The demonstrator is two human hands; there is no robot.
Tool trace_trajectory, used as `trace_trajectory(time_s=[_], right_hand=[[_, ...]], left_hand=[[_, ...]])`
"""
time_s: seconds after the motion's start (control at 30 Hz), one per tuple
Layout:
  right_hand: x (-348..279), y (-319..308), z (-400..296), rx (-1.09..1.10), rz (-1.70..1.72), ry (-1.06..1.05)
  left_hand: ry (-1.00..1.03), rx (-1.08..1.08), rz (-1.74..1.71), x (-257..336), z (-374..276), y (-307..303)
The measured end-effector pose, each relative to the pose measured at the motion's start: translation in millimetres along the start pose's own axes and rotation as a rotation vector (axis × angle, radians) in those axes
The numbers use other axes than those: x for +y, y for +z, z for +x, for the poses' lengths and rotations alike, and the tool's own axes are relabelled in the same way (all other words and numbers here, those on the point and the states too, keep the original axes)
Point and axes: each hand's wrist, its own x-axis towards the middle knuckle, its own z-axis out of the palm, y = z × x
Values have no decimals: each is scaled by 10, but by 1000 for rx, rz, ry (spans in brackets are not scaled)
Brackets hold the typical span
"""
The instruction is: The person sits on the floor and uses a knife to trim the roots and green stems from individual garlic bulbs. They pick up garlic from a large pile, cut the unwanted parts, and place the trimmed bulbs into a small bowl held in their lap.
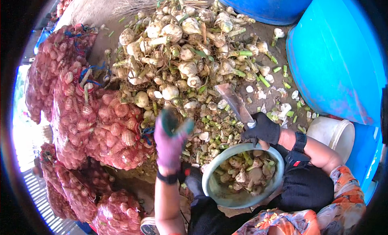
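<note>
My left hand [171, 138], in a purple glove with green fingers, is blurred and raised over the near edge of a heap of garlic bulbs [188, 68]. Its fingers are spread apart with nothing seen between them. My right hand [262, 129], in a black glove with bare fingertips, grips the handle of a broad-bladed knife [235, 104], whose blade points up and left over the heap. Just below that hand, a round pale basin [209, 186] between my legs holds several trimmed bulbs [241, 176]. Cut green stem pieces [212, 119] lie between the heap and the basin.
Red mesh sacks full of bulbs [115, 129] stand along the left. A dark blue tub [266, 7] and a light blue tub [336, 59] stand at the back and right. A white bucket [330, 138] lies at the right. Dry twigs [133, 6] lie behind the heap.
</note>
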Motion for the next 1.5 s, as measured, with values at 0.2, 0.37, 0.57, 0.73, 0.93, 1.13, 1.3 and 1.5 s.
trace_trajectory(time_s=[0.2,0.37,0.57,0.73,0.93,1.13,1.3,1.5], right_hand=[[-140,84,29,-27,96,62],[-187,-9,-3,-18,31,74],[-111,122,4,-69,-199,-114],[-81,225,-18,-36,-693,-587],[-363,305,-170,-87,-836,-791],[-331,310,-201,-126,-919,-798],[-182,261,-119,-134,-796,-901],[145,-85,140,-78,-944,-520]], left_hand=[[-23,85,1057,-158,839,142],[2,-109,1095,-449,416,173],[-20,-41,-32,-1177,-176,-24],[-315,-213,-374,-642,-406,54],[-426,-243,-658,-174,-708,220],[-507,-329,-686,-146,-814,356],[-577,-545,-829,-66,-831,381],[-179,-1035,-566,158,-833,289]])
